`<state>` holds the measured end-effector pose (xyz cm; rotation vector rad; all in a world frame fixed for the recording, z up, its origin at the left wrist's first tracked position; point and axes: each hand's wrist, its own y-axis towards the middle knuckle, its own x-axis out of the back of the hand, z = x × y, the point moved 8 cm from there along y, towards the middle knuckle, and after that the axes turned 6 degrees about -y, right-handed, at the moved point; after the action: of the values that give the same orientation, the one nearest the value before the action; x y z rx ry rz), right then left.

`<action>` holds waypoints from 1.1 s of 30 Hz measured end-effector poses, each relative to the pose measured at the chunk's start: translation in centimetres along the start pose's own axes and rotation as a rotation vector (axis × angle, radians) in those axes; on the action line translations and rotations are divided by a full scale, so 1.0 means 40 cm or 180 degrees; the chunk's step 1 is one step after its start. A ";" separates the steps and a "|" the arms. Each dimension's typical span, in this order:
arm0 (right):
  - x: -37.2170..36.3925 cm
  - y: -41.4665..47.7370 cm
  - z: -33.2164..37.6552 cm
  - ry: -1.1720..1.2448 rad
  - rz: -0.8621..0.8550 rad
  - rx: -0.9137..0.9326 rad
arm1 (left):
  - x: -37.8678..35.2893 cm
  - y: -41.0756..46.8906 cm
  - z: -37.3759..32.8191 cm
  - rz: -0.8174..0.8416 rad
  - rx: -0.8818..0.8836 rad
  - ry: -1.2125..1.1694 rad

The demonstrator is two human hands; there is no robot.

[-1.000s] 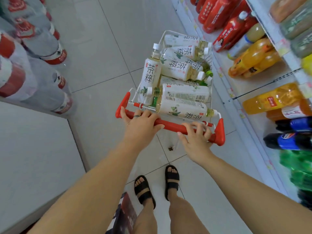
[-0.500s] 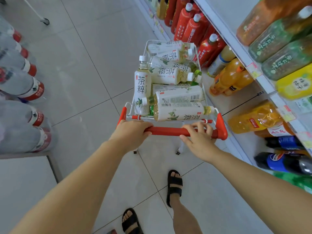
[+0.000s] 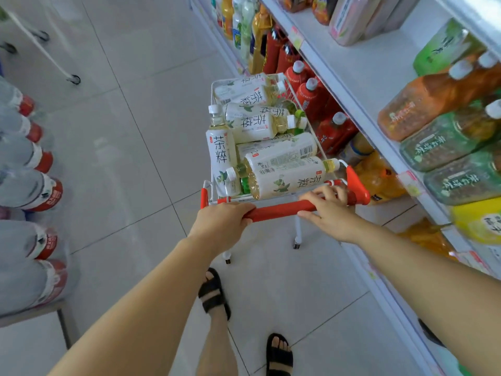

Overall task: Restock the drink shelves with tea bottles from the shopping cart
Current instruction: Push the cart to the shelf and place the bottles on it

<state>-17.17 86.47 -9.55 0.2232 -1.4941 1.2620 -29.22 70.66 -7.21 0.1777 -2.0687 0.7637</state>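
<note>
Along the right side of the frame, drink shelves (image 3: pixel 363 66), stocked rows slanting up and away. Just left of them, mid-frame, shopping cart (image 3: pixel 358 187), heaped with tea bottles (image 3: pixel 252 126), most lying crosswise, one upright at the cart's left wall. Nearest bottle (image 3: pixel 287 180) just above the red handle (image 3: pixel 276 213), long axis parallel to it, cap pointing toward the shelves. Left hand (image 3: pixel 225 221) wrapped round the handle's left end; right hand (image 3: pixel 330 210) curled over its right end, closer to that cap and to the shelves, so probably the one to reach.
</note>
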 end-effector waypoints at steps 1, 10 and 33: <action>0.017 0.026 -0.009 -0.0019 0.0029 0.0014 | 0.012 0.027 0.001 0.0021 -0.0058 -0.0035; 0.211 0.195 -0.079 0.0627 -0.0901 -0.0222 | 0.109 0.263 -0.009 0.0167 -0.0314 -0.0384; 0.342 0.367 -0.149 0.1394 -0.1117 -0.0846 | 0.264 0.708 -0.175 0.0776 -0.0600 0.0805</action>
<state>-29.08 103.64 -8.07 0.0253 -1.1639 0.7609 -41.71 99.01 -8.76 -0.2682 -1.9250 0.6914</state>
